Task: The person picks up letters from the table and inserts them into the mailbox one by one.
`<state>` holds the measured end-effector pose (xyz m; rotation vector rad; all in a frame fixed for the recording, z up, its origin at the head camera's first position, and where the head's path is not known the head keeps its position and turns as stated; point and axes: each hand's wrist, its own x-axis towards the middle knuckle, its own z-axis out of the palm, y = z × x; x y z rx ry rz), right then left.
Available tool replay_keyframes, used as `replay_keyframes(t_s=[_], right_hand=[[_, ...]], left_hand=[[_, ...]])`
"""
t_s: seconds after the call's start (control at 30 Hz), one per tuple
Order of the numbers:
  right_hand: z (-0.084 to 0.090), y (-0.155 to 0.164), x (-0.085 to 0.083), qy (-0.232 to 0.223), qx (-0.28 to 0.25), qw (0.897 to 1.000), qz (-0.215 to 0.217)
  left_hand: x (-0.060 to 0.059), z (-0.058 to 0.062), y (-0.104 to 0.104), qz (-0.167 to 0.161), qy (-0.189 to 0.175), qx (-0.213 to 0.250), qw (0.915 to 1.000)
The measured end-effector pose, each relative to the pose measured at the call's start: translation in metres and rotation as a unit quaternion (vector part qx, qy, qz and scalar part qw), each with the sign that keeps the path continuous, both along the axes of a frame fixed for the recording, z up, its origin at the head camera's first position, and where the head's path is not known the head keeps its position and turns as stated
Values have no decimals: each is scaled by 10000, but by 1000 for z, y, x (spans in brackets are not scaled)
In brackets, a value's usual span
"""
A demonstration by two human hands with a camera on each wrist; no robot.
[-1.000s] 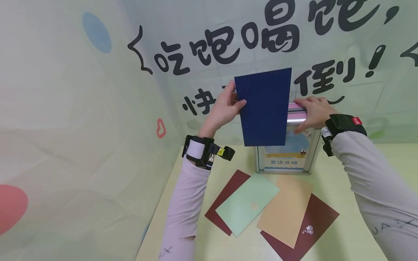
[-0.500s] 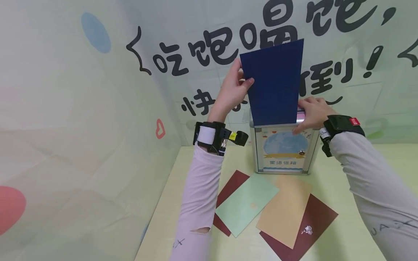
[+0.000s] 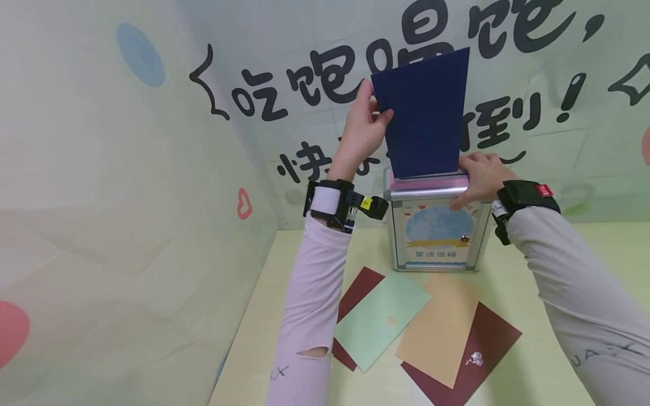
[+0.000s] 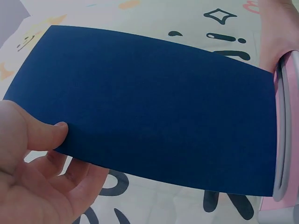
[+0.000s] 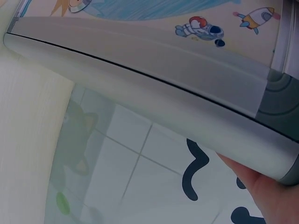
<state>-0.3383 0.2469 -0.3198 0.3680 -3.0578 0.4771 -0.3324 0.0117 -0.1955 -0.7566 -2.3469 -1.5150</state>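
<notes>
My left hand (image 3: 367, 127) pinches a dark blue envelope (image 3: 424, 115) by its left edge, thumb in front and fingers behind. The envelope stands almost upright above a letter box (image 3: 440, 225) with a pink and silver top. In the left wrist view, the envelope's far short edge meets the long slot (image 4: 283, 130) in that top; whether any of it is inside cannot be told. My right hand (image 3: 482, 175) grips the top right corner of the box, its thumb down the front. Most of that hand is outside the right wrist view, where the box's edge (image 5: 154, 86) fills the upper part.
On the table (image 3: 269, 316) before the box lie a green envelope (image 3: 381, 324), a tan envelope (image 3: 439, 332) and two maroon ones, the right maroon envelope (image 3: 490, 349) bearing a silvery flower. Walls with black lettering (image 3: 330, 73) rise behind and at the left.
My left hand has raised the blue envelope from in front of the box to above its top, and slightly right. My right hand has stayed on the box corner.
</notes>
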Motion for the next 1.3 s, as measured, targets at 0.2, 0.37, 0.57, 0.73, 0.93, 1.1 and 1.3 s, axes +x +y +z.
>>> replay_keyframes(t_s=[0.2, 0.37, 0.57, 0.73, 0.93, 1.1, 1.3], right_hand=[[2, -1, 2, -22, -118, 9999, -2], [3, -2, 4, -97, -200, 9998, 10], [1, -1, 0, -54, -243, 9996, 98], [-2, 2, -5, -21, -184, 9998, 98], [0, 2, -4, -28, -170, 9998, 107], [1, 2, -1, -92, -184, 9998, 19], [1, 1, 0, -117, -230, 9997, 23]], left_hand=[[-3, -8, 7, 70, 81, -2, 9999], [-6, -12, 12, 85, 55, 0, 9999], [-8, -14, 14, 108, -27, -15, 9999], [-9, -13, 14, 98, -14, -18, 9999], [-9, -15, 16, 55, 122, -132, 9998], [-11, -21, 19, 121, 108, -351, 9993], [-18, -36, 23, 162, -77, -493, 9986]])
